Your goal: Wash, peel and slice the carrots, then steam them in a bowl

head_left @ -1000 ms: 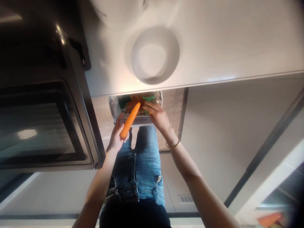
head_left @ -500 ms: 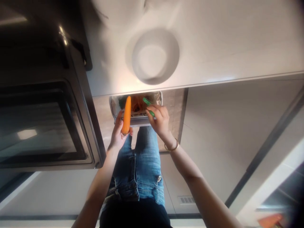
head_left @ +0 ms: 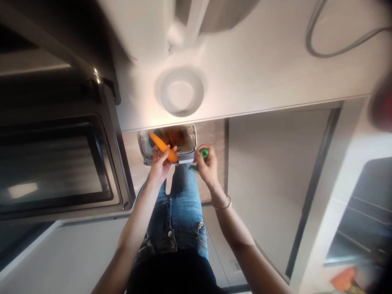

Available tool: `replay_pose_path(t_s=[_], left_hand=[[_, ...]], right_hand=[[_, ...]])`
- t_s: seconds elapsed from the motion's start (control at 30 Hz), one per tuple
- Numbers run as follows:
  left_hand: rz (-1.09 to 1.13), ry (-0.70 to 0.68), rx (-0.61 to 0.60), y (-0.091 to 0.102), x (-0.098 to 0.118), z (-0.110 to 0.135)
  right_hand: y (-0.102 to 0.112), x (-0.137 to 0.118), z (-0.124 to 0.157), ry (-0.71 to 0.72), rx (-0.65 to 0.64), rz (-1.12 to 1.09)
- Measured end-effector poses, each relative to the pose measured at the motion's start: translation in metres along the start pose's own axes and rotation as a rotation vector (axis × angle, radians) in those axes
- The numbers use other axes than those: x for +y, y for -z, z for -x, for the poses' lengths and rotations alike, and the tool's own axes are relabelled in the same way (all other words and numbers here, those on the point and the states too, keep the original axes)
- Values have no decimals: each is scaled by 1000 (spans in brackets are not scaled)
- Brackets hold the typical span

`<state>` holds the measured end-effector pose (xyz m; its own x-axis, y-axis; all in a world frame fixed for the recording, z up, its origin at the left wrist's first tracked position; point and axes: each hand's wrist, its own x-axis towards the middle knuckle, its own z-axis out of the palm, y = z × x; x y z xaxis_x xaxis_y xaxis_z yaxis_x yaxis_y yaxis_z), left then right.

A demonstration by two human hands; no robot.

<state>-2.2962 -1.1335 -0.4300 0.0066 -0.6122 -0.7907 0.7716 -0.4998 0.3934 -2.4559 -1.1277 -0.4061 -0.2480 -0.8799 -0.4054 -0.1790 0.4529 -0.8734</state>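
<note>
Orange and smooth, the carrot [head_left: 162, 146] is slanting above the open container [head_left: 187, 157], and your left hand [head_left: 159, 166] is gripping it near its thicker end. Your right hand [head_left: 208, 166] is clasping the green peeler [head_left: 204, 153] just beside the container's right side. On the counter [head_left: 260, 81], a white bowl [head_left: 181, 93] is sitting near the front edge.

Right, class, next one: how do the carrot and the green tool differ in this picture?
Colour: the carrot is orange, unlike the green tool.
Place: the carrot is in the left hand; the green tool is in the right hand.
Visibility: most of the carrot's length shows, while the right hand hides the middle of the green tool.
Shared: both are held, one in each hand.
</note>
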Motion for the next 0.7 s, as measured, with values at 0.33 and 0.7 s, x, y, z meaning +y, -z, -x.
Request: replay_pose_path(t_s=[0.33, 0.7], left_hand=[[-120, -106, -81, -8, 3, -11], [-1207, -481, -12, 18, 8, -48]], right_hand=[[-30, 14, 4, -176, -295, 3], [14, 17, 2, -223, -349, -136]])
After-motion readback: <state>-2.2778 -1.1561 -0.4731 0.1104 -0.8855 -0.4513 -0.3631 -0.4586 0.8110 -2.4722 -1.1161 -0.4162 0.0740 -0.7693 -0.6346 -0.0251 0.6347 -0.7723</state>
